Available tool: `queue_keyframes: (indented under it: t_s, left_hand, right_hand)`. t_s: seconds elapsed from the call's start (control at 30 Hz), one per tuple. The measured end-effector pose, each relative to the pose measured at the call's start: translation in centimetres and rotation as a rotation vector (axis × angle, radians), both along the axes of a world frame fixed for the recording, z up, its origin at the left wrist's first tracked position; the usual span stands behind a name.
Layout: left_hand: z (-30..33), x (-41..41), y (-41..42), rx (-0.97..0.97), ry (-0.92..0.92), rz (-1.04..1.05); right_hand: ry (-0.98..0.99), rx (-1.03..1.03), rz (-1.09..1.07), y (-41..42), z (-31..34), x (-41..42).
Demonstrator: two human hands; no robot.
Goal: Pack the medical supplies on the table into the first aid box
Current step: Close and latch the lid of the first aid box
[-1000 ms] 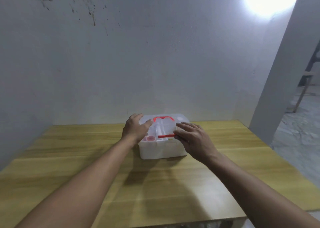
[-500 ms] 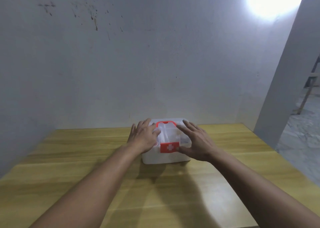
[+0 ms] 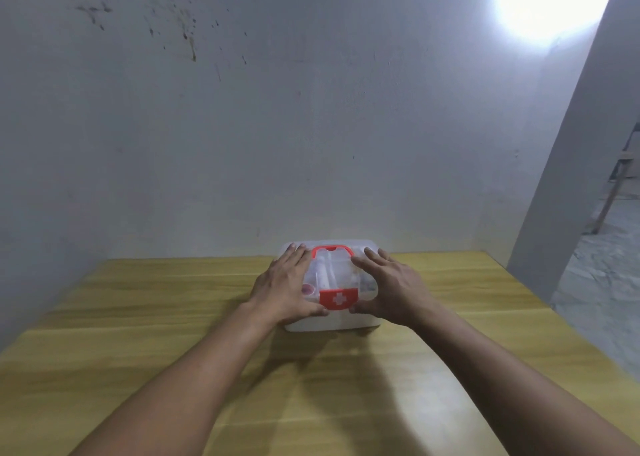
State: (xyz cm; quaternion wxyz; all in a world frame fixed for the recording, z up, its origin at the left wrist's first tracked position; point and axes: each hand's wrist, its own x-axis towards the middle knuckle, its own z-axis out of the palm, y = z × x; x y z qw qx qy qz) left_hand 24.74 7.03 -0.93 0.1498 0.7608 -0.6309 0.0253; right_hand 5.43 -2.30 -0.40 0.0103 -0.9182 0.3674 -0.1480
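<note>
A white translucent first aid box (image 3: 330,320) stands near the far middle of the wooden table (image 3: 138,317). Its clear lid is down, with a red handle (image 3: 330,249) on top and a red latch with a white cross (image 3: 338,298) at the front. Supplies show faintly through the lid. My left hand (image 3: 284,286) lies flat on the lid's left side, thumb on the front beside the latch. My right hand (image 3: 389,286) lies on the lid's right side, thumb at the latch's other edge.
A grey wall rises just behind the table. A pillar (image 3: 571,178) stands past the table's right edge, with bare floor (image 3: 602,293) beyond it. No loose items show on the tabletop.
The red latch has swung down onto the front of the box. Both hands have shifted from the lid's front edge to flat on top, thumbs at the latch.
</note>
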Motion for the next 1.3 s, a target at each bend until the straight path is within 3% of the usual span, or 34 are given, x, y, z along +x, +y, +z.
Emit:
queue_keyframes:
  t_s: [0.43, 0.87, 1.3]
  left_hand:
    - [0.0, -0.6, 0.4, -0.071, -0.009, 0.014]
    - [0.6, 0.1, -0.1, 0.09, -0.04, -0.002]
    - [0.9, 3.1, -5.2, 0.173, -0.114, 0.128]
  right_hand:
    - [0.01, -0.062, -0.002, 0.3, 0.0, 0.2]
    - [0.124, -0.061, 0.028, -0.9, 0.0, -0.1]
    - [0.017, 0.024, -0.018, -4.8, 0.2, 4.3]
